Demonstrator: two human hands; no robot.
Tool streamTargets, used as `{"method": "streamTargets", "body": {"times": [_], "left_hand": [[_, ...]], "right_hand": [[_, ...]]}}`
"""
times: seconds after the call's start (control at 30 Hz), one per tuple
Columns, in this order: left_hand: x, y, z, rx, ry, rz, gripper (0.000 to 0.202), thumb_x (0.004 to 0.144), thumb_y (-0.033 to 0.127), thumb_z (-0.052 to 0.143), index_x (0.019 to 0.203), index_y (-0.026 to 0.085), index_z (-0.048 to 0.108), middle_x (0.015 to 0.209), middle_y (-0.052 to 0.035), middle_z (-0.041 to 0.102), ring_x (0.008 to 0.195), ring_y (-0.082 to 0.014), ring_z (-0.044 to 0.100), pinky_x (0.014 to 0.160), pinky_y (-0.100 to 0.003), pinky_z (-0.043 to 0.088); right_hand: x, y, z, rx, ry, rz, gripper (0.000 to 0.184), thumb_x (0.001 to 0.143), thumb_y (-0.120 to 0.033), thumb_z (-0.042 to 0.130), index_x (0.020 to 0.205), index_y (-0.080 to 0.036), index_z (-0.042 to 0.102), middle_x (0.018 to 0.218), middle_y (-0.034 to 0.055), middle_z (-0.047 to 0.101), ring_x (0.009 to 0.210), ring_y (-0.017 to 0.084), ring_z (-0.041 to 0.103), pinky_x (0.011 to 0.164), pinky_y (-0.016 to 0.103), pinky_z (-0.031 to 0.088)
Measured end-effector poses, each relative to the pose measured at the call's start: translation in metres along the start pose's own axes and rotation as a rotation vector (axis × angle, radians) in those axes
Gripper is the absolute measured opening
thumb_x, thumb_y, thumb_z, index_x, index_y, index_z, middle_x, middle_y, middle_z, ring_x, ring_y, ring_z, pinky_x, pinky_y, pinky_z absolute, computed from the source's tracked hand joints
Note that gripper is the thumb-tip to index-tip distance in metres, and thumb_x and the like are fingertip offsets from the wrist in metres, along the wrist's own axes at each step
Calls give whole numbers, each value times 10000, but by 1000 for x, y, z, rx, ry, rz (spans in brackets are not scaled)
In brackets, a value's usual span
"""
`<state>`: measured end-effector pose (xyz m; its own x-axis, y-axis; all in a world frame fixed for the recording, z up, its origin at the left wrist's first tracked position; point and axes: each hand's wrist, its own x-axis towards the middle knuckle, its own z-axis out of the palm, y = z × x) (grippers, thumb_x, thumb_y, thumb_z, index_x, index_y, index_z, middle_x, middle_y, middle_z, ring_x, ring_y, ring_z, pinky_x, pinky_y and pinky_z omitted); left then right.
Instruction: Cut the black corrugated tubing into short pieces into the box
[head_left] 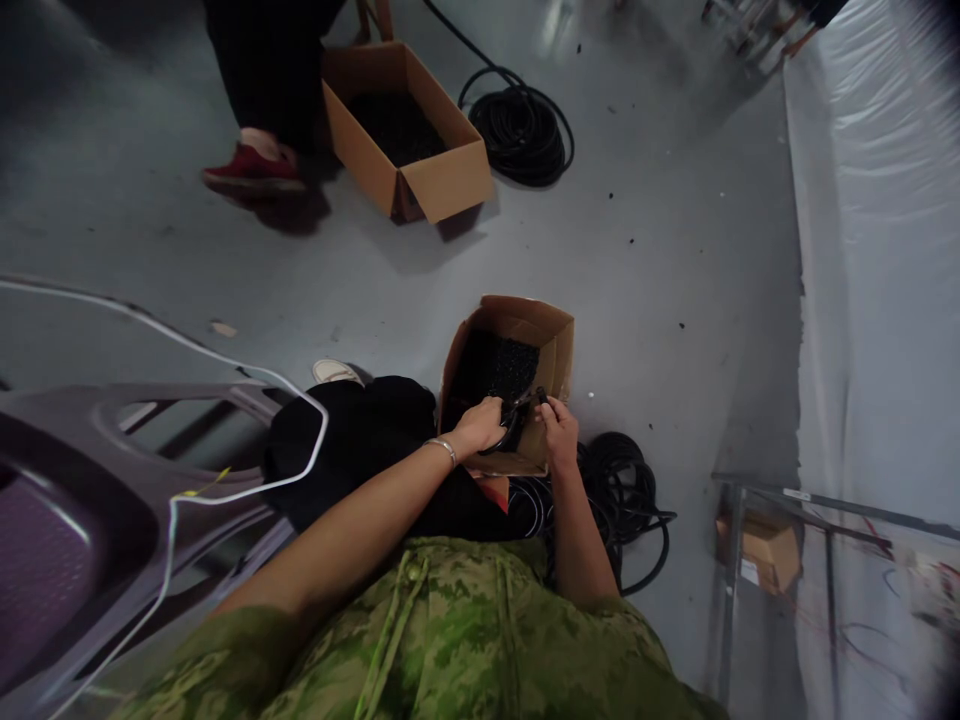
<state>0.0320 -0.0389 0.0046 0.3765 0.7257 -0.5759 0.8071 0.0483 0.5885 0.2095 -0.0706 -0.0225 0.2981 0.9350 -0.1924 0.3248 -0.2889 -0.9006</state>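
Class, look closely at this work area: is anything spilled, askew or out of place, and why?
Yes: small dark bits lie scattered on the grey floor, outside the near box and the far box, so they may have been dropped. A pale scrap also lies loose on the floor, towards the left.

Over an open brown cardboard box (556,355) of small black pieces (516,368), the left hand (480,425) grips a dark tool (514,416), perhaps scissors; the right hand (559,432) pinches a short black piece (541,395).

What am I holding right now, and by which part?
Your left hand holds a dark-handled tool, apparently by its handles; your right hand pinches a small black piece, by which end I can't tell.
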Motion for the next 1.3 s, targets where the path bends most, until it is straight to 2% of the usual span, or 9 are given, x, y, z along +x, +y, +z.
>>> {"method": "streamTargets", "body": {"times": [0.27, 0.63, 0.93, 1.3], "left_hand": [[-3, 3, -5, 2, -39, 3, 340, 854, 319, 575, 1138, 132, 596, 1220, -157, 642, 1072, -284, 657, 850, -303, 510], [-2, 2, -2, -2, -59, 27, 371, 847, 319, 578, 1169, 137, 600, 1235, -155, 645, 1077, -265, 660, 850, -290, 517], [-4, 7, -8, -34, -85, -28, 342, 816, 294, 600, 1120, 138, 621, 1112, -140, 697, 1007, -262, 686, 786, -269, 509], [-3, 7, -7, -30, -116, -35, 324, 791, 271, 595, 1070, 117, 648, 1058, -153, 711, 951, -273, 697, 726, -276, 510]], "right_hand": [[-2, -3, 5, 10, -56, -28, 309, 836, -406, 565, 982, -172, 704, 800, 41, 711, 667, 163, 606, 690, 297, 502], [-1, -6, 4, -6, -35, -18, 344, 838, -434, 559, 983, -154, 698, 782, 39, 702, 668, 161, 598, 701, 295, 493], [-2, -6, 6, 2, -41, -25, 359, 839, -433, 557, 1012, -156, 706, 807, 44, 712, 679, 165, 609, 695, 299, 506], [1, -5, 0, -131, -112, -100, 339, 837, -423, 560, 1002, -183, 734, 873, 57, 735, 662, 174, 624, 729, 321, 522]]}}
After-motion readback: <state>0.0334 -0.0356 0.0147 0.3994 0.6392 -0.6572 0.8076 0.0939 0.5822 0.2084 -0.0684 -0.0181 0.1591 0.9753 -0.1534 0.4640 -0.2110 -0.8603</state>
